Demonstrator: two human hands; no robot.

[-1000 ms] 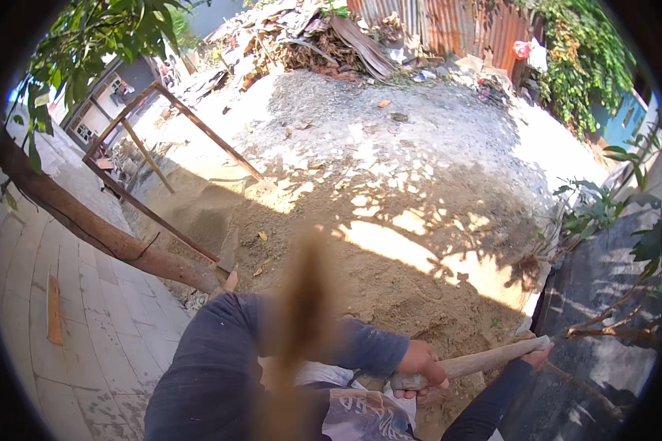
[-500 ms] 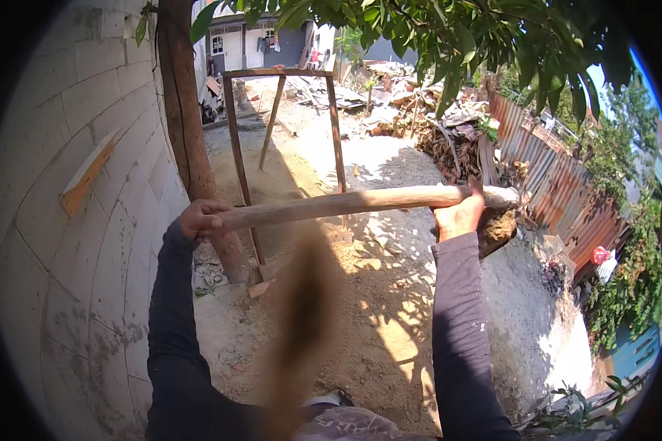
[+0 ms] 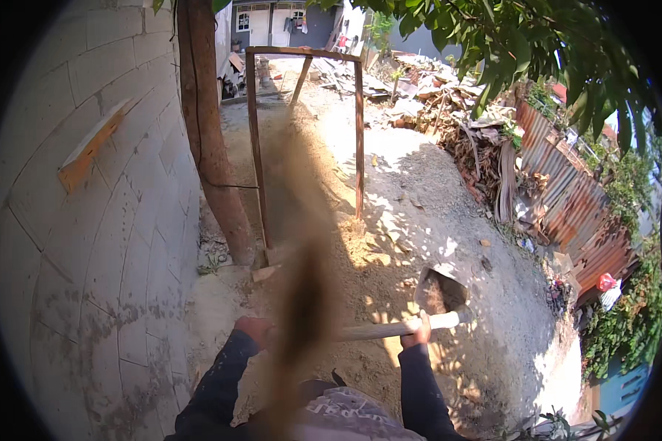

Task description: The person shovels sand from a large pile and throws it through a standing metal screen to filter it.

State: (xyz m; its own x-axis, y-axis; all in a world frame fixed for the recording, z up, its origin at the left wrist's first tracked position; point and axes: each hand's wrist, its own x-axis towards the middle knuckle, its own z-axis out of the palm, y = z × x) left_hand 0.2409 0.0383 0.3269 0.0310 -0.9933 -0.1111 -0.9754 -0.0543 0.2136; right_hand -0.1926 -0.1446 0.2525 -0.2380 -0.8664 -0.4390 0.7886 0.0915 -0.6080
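Across the front of my body I hold a hoe by its pale wooden handle [image 3: 379, 331], which lies nearly level. My right hand [image 3: 417, 332] is wrapped round it close to the head. The broad, soil-stained blade [image 3: 441, 291] points away from me, just above or on the ground; which, I cannot tell. My left hand [image 3: 254, 331] grips toward the other end, partly hidden by a blurred brown smear [image 3: 309, 294] down the middle of the view. That smear also covers part of the handle.
A wooden-framed sieve screen [image 3: 359, 132] leans upright ahead, beside a tree trunk [image 3: 212, 147]. A block wall [image 3: 125, 242] runs along the left, with a board [image 3: 92, 151] on it. Rubble and leaf debris [image 3: 485, 154] lie by a rusty corrugated fence [image 3: 574, 213]. Leaves [image 3: 522, 44] hang overhead.
Both hands have come down toward my body, bringing the hoe from raised at chest height to low. Its blade now shows past my right hand.
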